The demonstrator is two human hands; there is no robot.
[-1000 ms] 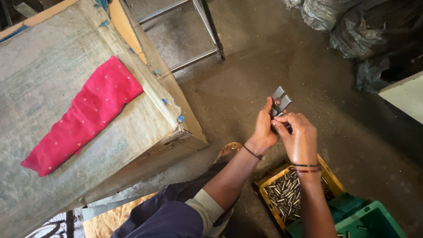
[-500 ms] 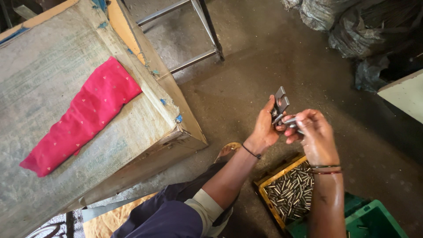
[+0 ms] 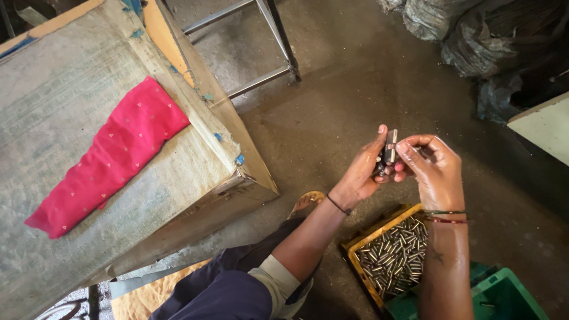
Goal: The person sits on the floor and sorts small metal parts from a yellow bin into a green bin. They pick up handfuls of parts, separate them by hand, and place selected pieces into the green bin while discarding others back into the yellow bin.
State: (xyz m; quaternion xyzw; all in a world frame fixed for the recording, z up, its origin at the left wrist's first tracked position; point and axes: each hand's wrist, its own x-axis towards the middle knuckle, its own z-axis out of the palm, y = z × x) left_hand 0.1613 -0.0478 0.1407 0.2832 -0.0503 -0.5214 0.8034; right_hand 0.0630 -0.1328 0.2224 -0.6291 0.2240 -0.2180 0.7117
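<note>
Both hands meet above a grey concrete floor (image 3: 355, 95), gripping one small dark metal hinge-like part (image 3: 389, 148). Left hand (image 3: 363, 172) curls around its lower end, thumb raised along the side; right hand (image 3: 432, 169) pinches its upper edge with bent fingertips. It looks narrow, upright, grey and slightly shiny. Much of it is hidden by fingers, so its full shape is unclear. Below sits a yellow plastic crate of short silver metal pins (image 3: 391, 255), partly covered by the right forearm. A green plastic crate (image 3: 504, 296) is cut off at the bottom edge.
</note>
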